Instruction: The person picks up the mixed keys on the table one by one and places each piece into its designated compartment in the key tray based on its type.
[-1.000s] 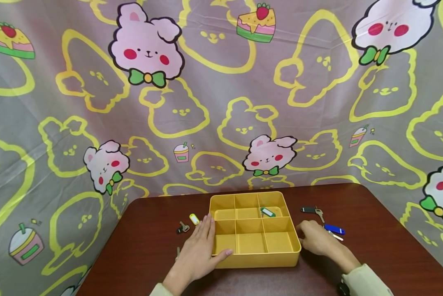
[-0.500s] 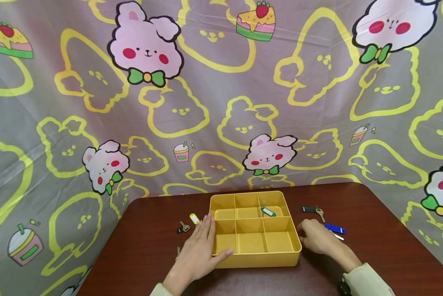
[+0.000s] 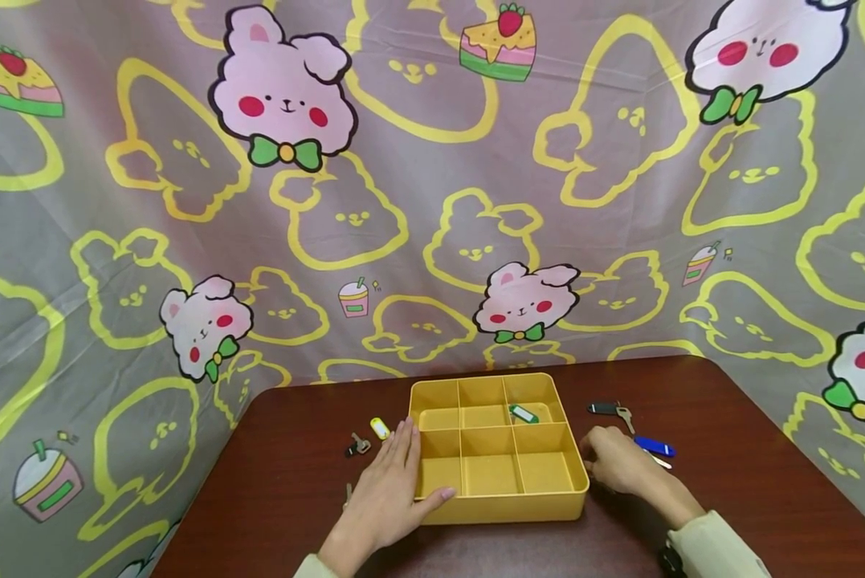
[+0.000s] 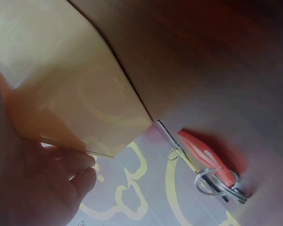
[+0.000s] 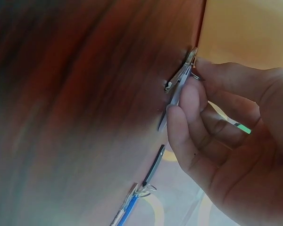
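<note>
My left hand (image 3: 383,491) rests along the left side of a yellow six-compartment box (image 3: 504,508). Its fingers lie straight over the rim, and the thumb reaches across the near left corner. At the box's right wall, my right hand (image 3: 613,460) is low to the table. The right wrist view shows its thumb and fingertips pinching a key (image 5: 190,56) on a ring with a thin greyish tag (image 5: 163,120); the head view hides this key behind the hand. A green-edged tag (image 3: 524,413) lies in the far right compartment.
Right of the box lie a black-tagged key (image 3: 603,409) and a blue-tagged key (image 3: 654,446). To the left are a yellow tag (image 3: 379,428) and a dark-tagged key (image 3: 358,444). A red key tag (image 4: 205,155) lies near the left hand. A patterned curtain (image 3: 432,177) stands behind the table.
</note>
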`<state>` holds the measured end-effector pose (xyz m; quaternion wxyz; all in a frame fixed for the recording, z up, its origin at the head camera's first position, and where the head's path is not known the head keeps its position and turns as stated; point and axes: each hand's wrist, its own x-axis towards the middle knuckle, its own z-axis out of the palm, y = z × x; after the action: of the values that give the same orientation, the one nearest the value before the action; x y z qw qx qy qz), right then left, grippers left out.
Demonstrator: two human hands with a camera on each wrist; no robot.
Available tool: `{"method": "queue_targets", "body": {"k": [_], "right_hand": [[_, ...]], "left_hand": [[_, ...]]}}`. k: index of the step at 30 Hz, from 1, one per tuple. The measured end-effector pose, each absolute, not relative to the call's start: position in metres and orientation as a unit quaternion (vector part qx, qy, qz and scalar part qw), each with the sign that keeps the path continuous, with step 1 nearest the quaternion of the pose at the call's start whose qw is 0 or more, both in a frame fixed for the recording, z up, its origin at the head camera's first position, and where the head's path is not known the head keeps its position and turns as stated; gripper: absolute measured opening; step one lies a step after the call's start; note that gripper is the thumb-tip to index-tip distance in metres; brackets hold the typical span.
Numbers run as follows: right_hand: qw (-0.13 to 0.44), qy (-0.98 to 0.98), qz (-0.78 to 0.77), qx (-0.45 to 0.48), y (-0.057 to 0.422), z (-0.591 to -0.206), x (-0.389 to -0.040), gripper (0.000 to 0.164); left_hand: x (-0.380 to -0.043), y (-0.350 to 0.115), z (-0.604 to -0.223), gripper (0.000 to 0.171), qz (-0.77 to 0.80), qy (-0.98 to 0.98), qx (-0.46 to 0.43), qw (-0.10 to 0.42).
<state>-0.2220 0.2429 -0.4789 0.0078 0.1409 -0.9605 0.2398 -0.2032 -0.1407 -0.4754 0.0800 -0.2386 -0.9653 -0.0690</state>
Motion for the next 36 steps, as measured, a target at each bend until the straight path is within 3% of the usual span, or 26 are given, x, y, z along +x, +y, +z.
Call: {"method": "queue_targets", "body": {"k": [29,36], "right_hand": [[0.023,-0.958,0.223,0.178,0.244,-0.479,-0.222,0.020],[0.014,-0.951,0.245,0.187,0.244,-0.469,-0.216,0.028]], "left_hand": [[-0.201,-0.140,-0.473,0.103,-0.044,-0.965,-0.242,0.085],[-0.202,-0.140,-0.474,0.103,-0.046,-0.966,-0.241,0.081]]}}
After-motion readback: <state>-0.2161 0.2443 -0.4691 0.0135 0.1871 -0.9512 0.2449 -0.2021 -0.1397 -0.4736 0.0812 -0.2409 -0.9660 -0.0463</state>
